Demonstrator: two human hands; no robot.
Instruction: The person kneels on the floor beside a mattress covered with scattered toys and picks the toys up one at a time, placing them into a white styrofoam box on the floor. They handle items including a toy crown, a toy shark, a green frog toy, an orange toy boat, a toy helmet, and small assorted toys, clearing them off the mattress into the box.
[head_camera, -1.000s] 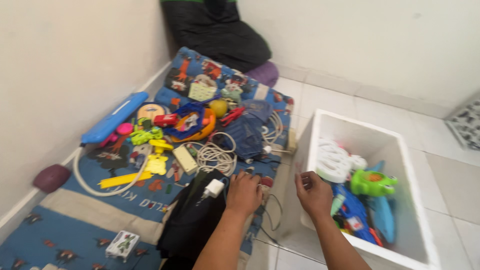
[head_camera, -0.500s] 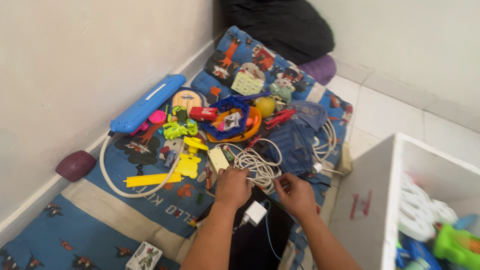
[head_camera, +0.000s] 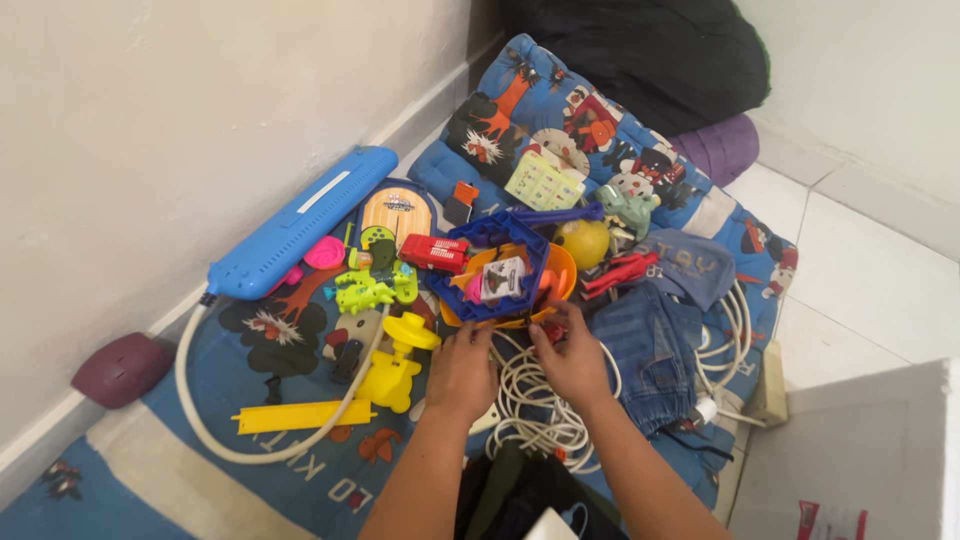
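My left hand (head_camera: 462, 372) and my right hand (head_camera: 572, 358) reach side by side to the near rim of an orange bowl (head_camera: 563, 272). A blue plastic basket (head_camera: 520, 232) with small toys sits in the bowl. The right hand's fingers curl over the bowl's near rim. My left hand's bent fingers lie just left of it, and its grip is not clear. Both wrists pass over a coil of white cable (head_camera: 535, 412). Folded blue jeans (head_camera: 650, 350) lie right of my right hand. A yellow toy (head_camera: 395, 365) lies left of my left hand.
Toys cover a blue patterned mat (head_camera: 250, 470): a long blue case (head_camera: 300, 225) by the wall, a green toy (head_camera: 365, 290), a red car (head_camera: 435, 252), a yellow ball (head_camera: 583, 242). A white foam box (head_camera: 860, 450) stands at lower right. A black bag (head_camera: 640, 50) fills the corner.
Both hands have moved forward from the white charger and cable coil to the orange bowl. The view has swung left, so the foam box is nearly out of frame.
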